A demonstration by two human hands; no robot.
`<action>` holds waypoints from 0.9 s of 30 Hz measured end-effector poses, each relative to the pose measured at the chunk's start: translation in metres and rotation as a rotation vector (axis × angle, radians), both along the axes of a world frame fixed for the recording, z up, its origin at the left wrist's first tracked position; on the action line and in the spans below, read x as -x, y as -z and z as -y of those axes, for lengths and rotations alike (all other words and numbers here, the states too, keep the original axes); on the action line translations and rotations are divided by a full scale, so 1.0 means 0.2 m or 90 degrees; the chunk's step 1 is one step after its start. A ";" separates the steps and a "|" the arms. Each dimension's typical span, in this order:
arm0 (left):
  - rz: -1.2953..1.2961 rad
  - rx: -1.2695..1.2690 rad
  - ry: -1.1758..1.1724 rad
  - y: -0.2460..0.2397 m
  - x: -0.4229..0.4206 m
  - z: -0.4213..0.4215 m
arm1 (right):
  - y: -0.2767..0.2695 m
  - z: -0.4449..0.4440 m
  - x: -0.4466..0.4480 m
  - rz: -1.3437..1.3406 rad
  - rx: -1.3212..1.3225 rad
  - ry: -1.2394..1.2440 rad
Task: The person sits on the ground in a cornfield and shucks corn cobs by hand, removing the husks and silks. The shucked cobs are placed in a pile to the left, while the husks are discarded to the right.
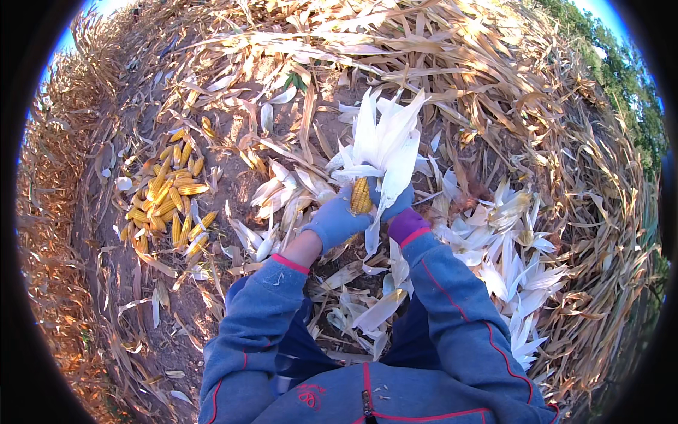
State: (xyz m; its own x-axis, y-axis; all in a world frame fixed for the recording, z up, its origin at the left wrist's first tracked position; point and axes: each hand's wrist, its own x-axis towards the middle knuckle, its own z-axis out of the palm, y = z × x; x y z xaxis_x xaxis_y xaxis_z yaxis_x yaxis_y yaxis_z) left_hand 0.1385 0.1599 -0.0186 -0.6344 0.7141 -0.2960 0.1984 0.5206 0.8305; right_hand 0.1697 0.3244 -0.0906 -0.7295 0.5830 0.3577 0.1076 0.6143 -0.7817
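In a grey-blue glove, my left hand (337,220) is closed around a yellow ear of corn (361,196). The ear's kernels are bare where they show between my two hands. White husk leaves (384,138) fan out beyond it, pulled open and away from the kernels. My right hand (398,201), gloved the same, grips the husk at the ear's far right side; hanging leaves partly cover its fingers. Below my hands, loose husks (378,312) lie on the ground between my legs.
Husked yellow ears form a pile (164,193) on bare soil at the left. Unhusked ears (286,191) lie just left of my hands. White stripped husks (511,265) are heaped at the right. Dry cornstalks (413,42) cover the ground ahead, and standing dry corn (53,212) borders the far left.
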 end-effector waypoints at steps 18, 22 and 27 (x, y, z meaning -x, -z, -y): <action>-0.181 -0.073 -0.110 0.01 0.01 0.04 | -0.17 0.03 -0.05 0.124 0.830 -0.386; -0.364 0.048 -0.014 0.05 -0.01 0.03 | -0.15 0.10 -0.03 0.096 0.815 -0.232; -0.409 0.190 0.072 -0.05 -0.09 -0.04 | -0.09 0.10 0.02 -0.182 0.759 -0.041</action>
